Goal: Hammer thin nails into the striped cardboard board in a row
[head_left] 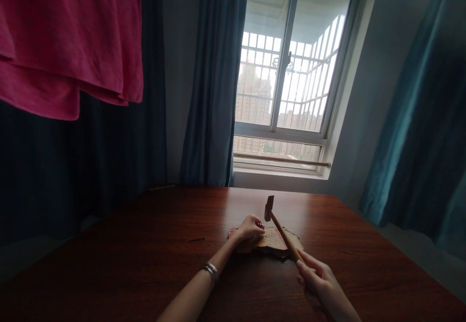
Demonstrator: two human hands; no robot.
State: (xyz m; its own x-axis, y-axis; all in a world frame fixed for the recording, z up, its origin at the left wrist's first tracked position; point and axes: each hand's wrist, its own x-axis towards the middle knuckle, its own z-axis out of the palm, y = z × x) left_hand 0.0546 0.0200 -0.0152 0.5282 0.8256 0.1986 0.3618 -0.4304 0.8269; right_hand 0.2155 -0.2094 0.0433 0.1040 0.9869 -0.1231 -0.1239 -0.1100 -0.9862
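My right hand (313,277) is closed round the wooden handle of a hammer (284,234). The hammer's dark head is raised above a flat, ragged-edged piece (274,237) that looks like cardboard. Many small dots or holes cover its tan middle, and pink strips show on it. Over the left part of this piece, my left hand (251,227) has its thumb and fingers pinched together. Something small and dark shows at the fingertips, too small to name. The hand covers part of the piece.
A thin dark stick-like thing (197,239) lies left of my left hand on the brown wooden table (145,268). Behind the table are a blue curtain (214,79) and a barred window (287,70). Pink cloth (73,36) hangs at upper left.
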